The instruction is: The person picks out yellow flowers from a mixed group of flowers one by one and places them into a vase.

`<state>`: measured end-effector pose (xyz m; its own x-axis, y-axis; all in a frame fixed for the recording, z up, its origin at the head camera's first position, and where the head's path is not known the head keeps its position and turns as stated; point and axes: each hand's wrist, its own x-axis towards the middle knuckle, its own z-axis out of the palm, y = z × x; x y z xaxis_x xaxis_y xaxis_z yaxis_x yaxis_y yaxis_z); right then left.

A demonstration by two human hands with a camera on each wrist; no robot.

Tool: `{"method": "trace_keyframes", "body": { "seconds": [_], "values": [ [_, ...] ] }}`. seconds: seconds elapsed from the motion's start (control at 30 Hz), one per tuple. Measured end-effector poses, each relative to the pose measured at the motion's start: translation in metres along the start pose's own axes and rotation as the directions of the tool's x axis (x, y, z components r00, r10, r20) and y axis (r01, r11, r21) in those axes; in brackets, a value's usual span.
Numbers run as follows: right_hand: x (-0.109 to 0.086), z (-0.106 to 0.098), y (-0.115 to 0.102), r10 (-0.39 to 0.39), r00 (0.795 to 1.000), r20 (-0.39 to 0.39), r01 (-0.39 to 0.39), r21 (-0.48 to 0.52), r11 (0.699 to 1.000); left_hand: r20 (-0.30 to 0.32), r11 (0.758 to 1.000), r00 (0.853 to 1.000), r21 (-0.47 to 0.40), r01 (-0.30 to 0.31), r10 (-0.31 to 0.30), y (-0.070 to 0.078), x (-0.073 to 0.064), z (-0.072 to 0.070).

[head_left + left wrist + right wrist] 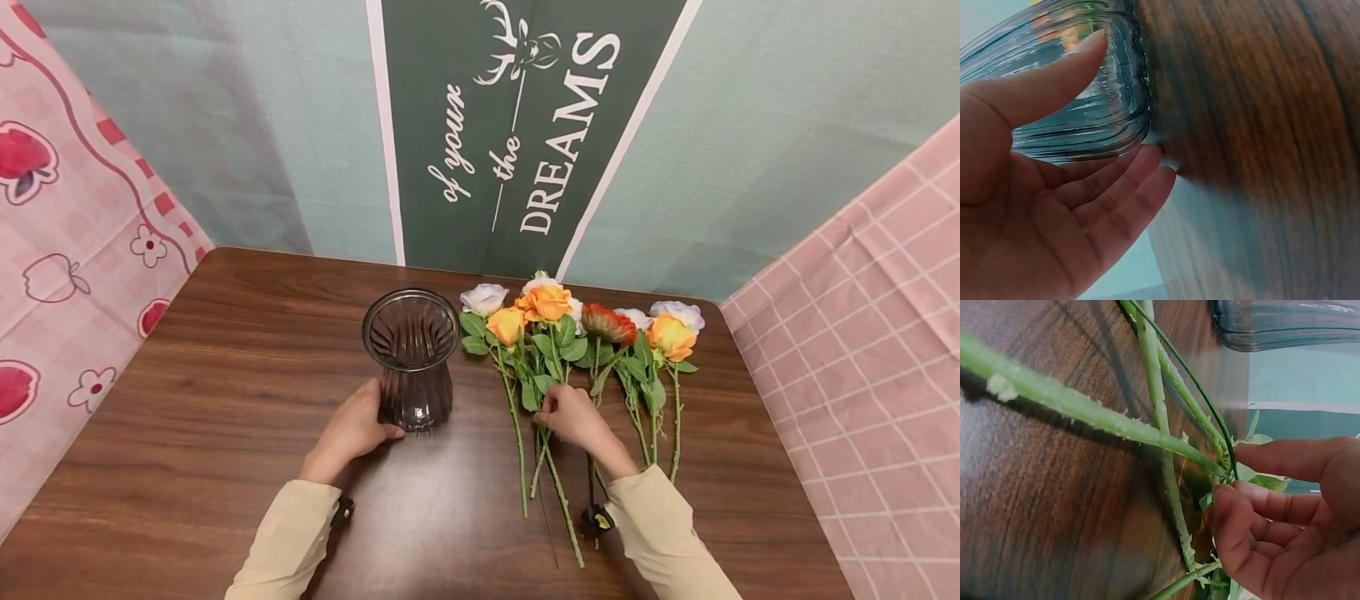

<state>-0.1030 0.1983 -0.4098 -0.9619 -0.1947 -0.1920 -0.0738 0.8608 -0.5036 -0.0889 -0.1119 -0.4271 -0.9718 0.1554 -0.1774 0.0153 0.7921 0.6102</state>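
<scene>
A dark, ribbed glass vase (pixel 417 392) stands upright on the table. My left hand (pixel 352 429) cups its lower left side, the thumb (pixel 1063 78) across the glass in the left wrist view and the fingers along the other side near the base. To the right, my right hand (pixel 573 414) is among artificial flowers, over the stems below two orange roses (pixel 546 302). Its thumb and forefinger pinch a thin dark green stem (pixel 1204 390) in the right wrist view. Thicker green stems (pixel 1104 422) cross beside the fingertips. The blossom on the thin stem cannot be made out.
More flowers lie on the right of the wooden table (pixel 187 433): a pale lilac rose (pixel 483 298), a red-orange flower (pixel 607 323) and a yellow-orange rose (pixel 672 336). A blue-green cloth wall (pixel 322 125) rises behind, with pink cloths at both sides.
</scene>
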Motion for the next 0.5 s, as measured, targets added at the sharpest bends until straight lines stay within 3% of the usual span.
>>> {"method": "trace_keyframes", "body": {
  "seconds": [0.3, 0.5],
  "values": [
    [0.004, 0.002, -0.0008, 0.087, 0.994, 0.058, -0.091, 0.066, 0.994, 0.002, 1.0, 1.0, 0.009, 0.005, -0.005, 0.0002, -0.0003, 0.0003],
    [0.0065, 0.0021, -0.0016, 0.112, 0.992, 0.051, -0.116, 0.094, 0.989, 0.004, 1.0, 1.0, 0.008, 0.011, -0.011, 0.0008, -0.0005, 0.0001]
  ]
}}
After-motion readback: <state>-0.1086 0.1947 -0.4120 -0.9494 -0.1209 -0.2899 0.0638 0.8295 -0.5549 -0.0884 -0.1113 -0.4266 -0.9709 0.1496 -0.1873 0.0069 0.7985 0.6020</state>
